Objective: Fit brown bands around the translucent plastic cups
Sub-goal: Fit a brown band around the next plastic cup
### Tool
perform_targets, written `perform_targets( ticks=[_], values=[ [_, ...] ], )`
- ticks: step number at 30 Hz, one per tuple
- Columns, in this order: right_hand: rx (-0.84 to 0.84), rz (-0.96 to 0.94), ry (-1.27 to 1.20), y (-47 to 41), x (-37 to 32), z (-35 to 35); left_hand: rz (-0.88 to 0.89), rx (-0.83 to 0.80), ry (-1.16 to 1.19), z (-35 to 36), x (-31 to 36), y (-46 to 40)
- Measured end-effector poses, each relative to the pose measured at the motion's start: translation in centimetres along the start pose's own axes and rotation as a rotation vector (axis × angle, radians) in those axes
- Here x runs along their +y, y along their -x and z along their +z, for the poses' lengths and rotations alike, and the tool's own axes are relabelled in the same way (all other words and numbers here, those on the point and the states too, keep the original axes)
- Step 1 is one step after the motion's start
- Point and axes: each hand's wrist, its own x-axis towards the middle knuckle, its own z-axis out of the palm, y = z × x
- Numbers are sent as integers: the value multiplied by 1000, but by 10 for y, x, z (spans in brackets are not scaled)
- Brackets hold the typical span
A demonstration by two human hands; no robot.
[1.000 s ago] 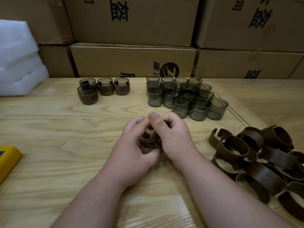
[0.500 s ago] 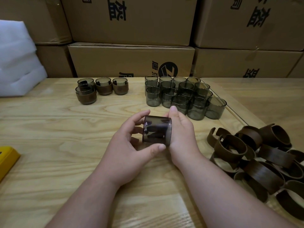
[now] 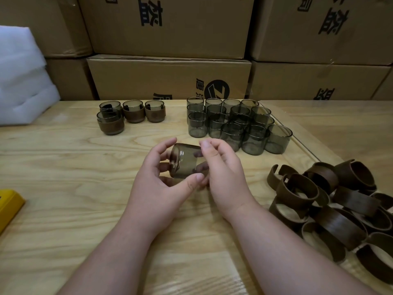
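1. The cup (image 3: 187, 161) is held just above the table (image 3: 63, 188), lying on its side. Its long axis runs left to right: the closed base points toward the left hand (image 3: 158, 184) and the open mouth toward the right hand (image 3: 223, 173).
2. The left hand grips the cup, with the thumb under its lower wall and the fingers curled round the base end. The right hand is at the mouth end, with fingers that seem to reach inside the rim and show dimly through the wall, so it holds the cup too. How firmly it holds I cannot tell.
3. This cup has no band on it. The loose bands (image 3: 331, 201) lie in a pile to the right of the cup, nearer the right hand, so I judge that hand would fetch one while the left keeps the cup.
4. The bands are open C-shaped strips. One would likely go on over an end of the cup, or be spread round its wall.
5. Beyond the cup, to its right, stands a cluster of bare cups (image 3: 236, 126). Beyond it, to its left, stand finished cups (image 3: 131, 114) with bands on.
6. Nothing lies between the cup and the band pile. A yellow object (image 3: 9, 204) sits far to the left of the cup, white foam (image 3: 21, 77) farther back, and boxes (image 3: 170, 77) behind the table.
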Motion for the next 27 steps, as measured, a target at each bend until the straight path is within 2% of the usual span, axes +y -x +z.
perform_targets(
  ticks=[5, 10, 14, 20, 27],
  values=[
    [46, 27, 181, -4, 4, 0, 25, 93, 10, -2, 0, -1],
    [-65, -1, 26, 0, 1, 0, 27, 60, -72, 1, 2, 1],
    [-130, -59, 25, 1, 1, 0, 13, 54, -140, 2, 3, 3],
    [-149, -63, -9, 3, 0, 2, -40, -16, -81, 4, 5, 2],
    [-201, -57, -37, 2, 1, 1, -40, 10, -21, 4, 5, 1]
  ],
)
